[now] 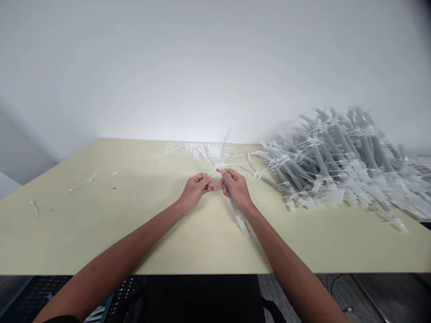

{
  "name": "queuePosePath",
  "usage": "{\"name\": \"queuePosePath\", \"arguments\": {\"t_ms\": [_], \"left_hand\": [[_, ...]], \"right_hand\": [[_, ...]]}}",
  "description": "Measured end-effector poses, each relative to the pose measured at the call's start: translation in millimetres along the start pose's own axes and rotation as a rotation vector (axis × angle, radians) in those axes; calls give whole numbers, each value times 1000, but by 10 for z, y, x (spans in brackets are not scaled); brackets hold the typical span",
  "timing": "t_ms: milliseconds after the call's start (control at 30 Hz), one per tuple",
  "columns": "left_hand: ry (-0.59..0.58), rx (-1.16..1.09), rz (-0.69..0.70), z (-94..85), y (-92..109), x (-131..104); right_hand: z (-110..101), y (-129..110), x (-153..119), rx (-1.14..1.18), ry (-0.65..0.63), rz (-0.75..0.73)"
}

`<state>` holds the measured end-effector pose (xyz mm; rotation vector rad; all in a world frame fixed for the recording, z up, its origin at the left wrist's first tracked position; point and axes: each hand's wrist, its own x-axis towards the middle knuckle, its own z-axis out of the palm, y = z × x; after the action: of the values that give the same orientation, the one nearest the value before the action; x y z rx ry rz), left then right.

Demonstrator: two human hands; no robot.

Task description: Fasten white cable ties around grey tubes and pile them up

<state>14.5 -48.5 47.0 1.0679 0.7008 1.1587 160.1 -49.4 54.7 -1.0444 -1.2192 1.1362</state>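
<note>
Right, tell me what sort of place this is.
Likely a manual assembly table: it bears a heap of grey tubes and a pile of thin white strips, probably cable ties; the right hand holds a similar tube.

This looks like a small workshop. The wide, flat, pale yellow table (134, 242) has a big pile of grey plastic tubes (323, 157) on its right side and lots of thin white plastic ties (202, 151) near its back edge. A dark blue plastic crate with holes (54, 287) is below its left side.
</note>
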Motion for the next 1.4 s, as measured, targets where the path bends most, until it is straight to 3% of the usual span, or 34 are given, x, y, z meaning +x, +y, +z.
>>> {"name": "queuePosePath", "arguments": {"t_ms": [133,267,433,633,833,1000,1067,1267,1400], "left_hand": [[-100,-86,-82,-2,-4,-5],[-181,-97,-90,17,-1,-10],[-145,-4,-38,15,-13,0],[-137,65,-1,-4,-24,-3],[-71,157,22,67,-25,-61],[-22,331,38,106,7,-107],[-23,352,62,114,48,-121],[-126,273,71,113,136,-155],[-134,209,54,115,61,-148]], "right_hand": [[14,-21,-19,216,-106,94],[52,23,-21,365,-129,130],[75,28,-25,452,-224,159],[67,-57,-48,411,-297,174],[35,55,-21,188,-100,132],[66,110,-25,61,-39,79],[67,64,-32,83,-61,93],[-26,-155,-35,259,-286,208],[-33,-161,-39,255,-241,159]]}}
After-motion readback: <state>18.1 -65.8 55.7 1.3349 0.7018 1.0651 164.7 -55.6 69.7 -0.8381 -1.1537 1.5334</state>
